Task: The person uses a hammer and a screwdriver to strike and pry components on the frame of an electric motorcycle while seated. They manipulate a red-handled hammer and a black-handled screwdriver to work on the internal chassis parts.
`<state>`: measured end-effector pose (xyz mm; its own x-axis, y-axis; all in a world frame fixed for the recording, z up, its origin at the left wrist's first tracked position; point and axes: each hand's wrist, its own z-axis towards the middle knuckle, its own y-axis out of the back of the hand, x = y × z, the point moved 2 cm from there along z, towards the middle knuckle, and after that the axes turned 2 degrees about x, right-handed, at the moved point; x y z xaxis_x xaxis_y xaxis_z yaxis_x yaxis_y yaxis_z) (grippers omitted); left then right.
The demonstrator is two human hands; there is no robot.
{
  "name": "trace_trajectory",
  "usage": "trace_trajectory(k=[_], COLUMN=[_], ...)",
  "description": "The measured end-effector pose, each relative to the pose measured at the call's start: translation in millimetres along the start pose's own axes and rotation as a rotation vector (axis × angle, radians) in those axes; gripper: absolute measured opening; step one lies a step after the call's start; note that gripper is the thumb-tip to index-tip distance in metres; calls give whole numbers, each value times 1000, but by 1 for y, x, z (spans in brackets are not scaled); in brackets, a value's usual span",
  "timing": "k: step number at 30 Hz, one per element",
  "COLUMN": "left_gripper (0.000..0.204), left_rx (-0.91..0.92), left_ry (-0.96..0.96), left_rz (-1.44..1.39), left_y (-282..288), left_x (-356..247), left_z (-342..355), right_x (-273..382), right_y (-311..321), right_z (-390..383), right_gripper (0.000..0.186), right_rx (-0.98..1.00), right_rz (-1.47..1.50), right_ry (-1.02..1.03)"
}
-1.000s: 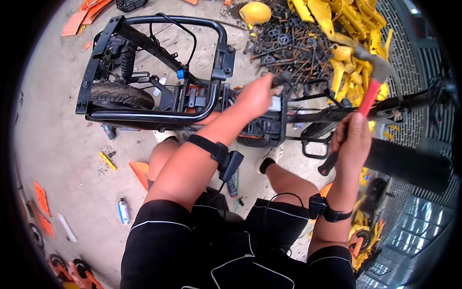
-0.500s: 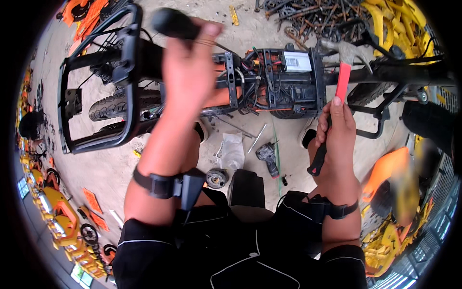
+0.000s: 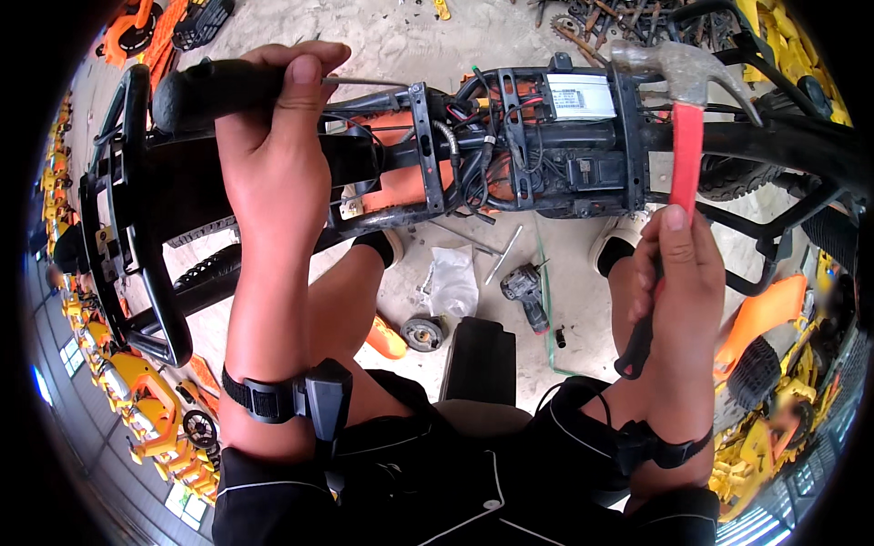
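Observation:
My left hand (image 3: 280,159) is closed around a screwdriver with a thick black handle (image 3: 202,95). Its thin metal shaft points right, and the tip lies by a drilled upright bracket of the stripped vehicle frame (image 3: 428,150); I cannot tell whether it touches. On the other side my right hand (image 3: 685,264) grips a claw hammer (image 3: 688,155) by its red and black handle. The steel head is up, over the right part of the frame, with the claw toward the right. A silver control box (image 3: 580,97) and loose wiring sit in the frame between my hands.
On the sandy floor between my legs are a cordless drill (image 3: 525,293), a crumpled white bag (image 3: 450,280), a metal rod (image 3: 503,256) and a round metal part (image 3: 422,334). Rusty metal parts (image 3: 605,23) are heaped beyond the frame. Yellow parts (image 3: 137,400) line the left.
My left hand has moved left and a little nearer with the screwdriver, whose handle now lies farther left. The hammer in my right hand has shifted slightly right. The whole view has shifted too.

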<state>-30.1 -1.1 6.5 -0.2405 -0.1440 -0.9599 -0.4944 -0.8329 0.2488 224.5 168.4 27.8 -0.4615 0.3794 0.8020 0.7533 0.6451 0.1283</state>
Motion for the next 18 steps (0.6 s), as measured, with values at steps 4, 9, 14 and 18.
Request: trace_trajectory(k=[4, 9, 14, 18], left_gripper=[16, 16, 18, 19], left_rx=[5, 6, -41, -18], left_ry=[26, 26, 24, 9], left_rz=[2, -30, -119, -102], left_y=[-5, -9, -9, -7], left_x=[3, 5, 11, 12], left_z=[5, 5, 5, 5], right_x=[6, 7, 5, 3], right_y=[1, 1, 4, 5], right_z=[2, 1, 1, 0], right_gripper=[36, 36, 35, 35], right_rx=[-40, -39, -31, -9], right_rz=[32, -10, -26, -19], right_ry=[-33, -19, -35, -30])
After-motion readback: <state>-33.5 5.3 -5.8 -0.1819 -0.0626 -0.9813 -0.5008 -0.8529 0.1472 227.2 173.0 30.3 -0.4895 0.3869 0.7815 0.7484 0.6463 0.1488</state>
